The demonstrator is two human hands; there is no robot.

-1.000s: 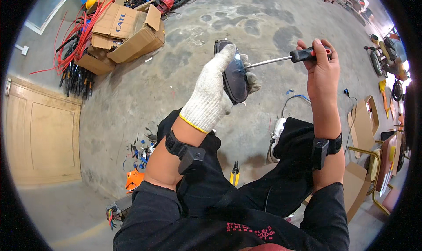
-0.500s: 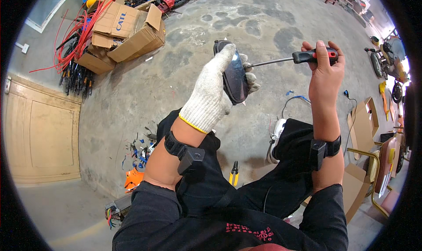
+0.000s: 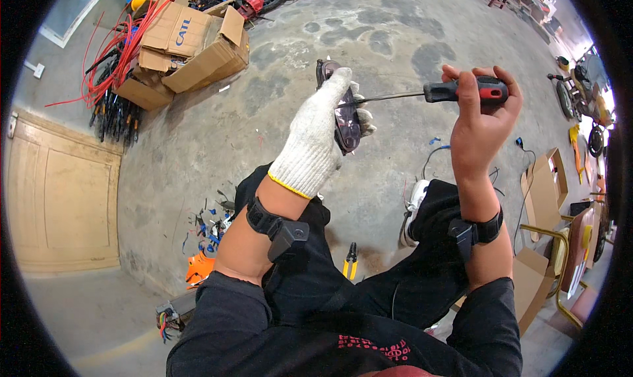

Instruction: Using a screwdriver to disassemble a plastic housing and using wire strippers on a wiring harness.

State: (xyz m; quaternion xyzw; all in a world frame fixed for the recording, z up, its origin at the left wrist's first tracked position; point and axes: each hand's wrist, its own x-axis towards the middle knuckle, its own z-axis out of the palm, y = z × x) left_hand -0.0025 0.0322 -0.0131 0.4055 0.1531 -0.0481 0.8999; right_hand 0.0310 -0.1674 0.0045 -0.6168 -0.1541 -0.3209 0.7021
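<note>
My gloved left hand (image 3: pixel 315 123) clamps the dark oblong case (image 3: pixel 347 123), thumb on one side, fingers around the other. My bare right hand (image 3: pixel 486 116) grips the screwdriver (image 3: pixel 438 92) by its handle; the shaft crosses to the case, tip contact unclear. The case hangs above the floor (image 3: pixel 395 166). It appears light and stiff, its glossy face probably slippery and scratch-prone: hold the edges.

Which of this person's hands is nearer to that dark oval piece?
Left. The gloved left hand holds the dark oval piece; the bare right hand is apart, off to its right, holding a screwdriver pointed toward it.
</note>
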